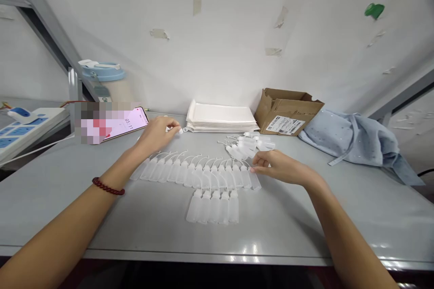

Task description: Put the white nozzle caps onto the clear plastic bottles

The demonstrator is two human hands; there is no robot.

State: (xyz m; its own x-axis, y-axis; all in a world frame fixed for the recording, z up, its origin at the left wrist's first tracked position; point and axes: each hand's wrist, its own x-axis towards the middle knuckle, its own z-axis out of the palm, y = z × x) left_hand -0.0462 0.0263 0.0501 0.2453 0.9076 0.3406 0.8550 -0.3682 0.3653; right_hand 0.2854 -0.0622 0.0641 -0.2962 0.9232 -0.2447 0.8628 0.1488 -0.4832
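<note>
Several small translucent squeeze bottles (190, 170) lie side by side in a long row on the grey table (135, 230), with a shorter row (213, 206) in front and a loose heap (247, 144) behind. My left hand (156, 134) reaches back past the long row, its fingers pinched on a small white cap (179, 130) next to the stack of white bags (221, 117). My right hand (281, 167) rests at the right end of the long row, fingers curled and touching the last bottle (255, 179).
A phone (127, 123) with a lit screen leans at the back left. An open cardboard box (286, 110) and a blue cloth (356, 142) lie at the back right. A power strip (20, 126) sits far left. A white wall stands close behind.
</note>
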